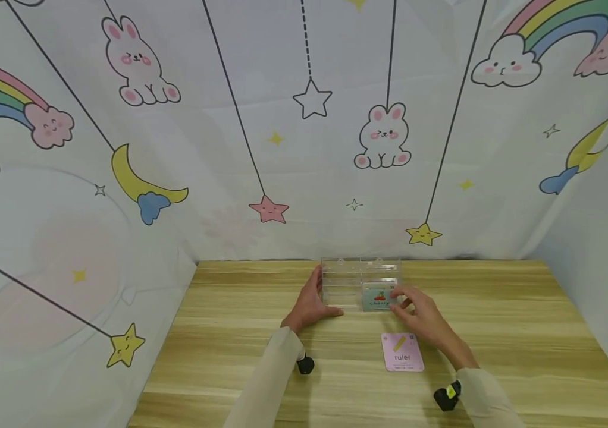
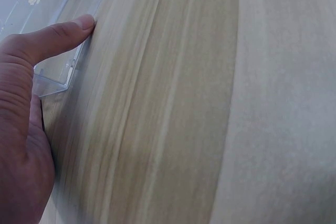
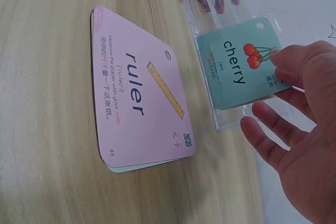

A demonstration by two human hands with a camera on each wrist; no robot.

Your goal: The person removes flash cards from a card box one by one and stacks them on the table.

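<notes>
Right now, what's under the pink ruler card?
In the right wrist view, the edge of a pale card shows beneath the ruler card. The lower card's face is covered, and I can't tell how many cards lie there.

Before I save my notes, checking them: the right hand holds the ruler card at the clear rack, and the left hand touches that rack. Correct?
No: at the clear rack, the right hand holds the cherry card, as the right wrist view shows; the left hand touches the rack.

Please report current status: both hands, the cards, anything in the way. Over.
Left hand grips clear rack at left side. Right hand pinches cherry card at rack's near right section. Ruler card lies unheld in front of rack. No obstruction visible.
</notes>
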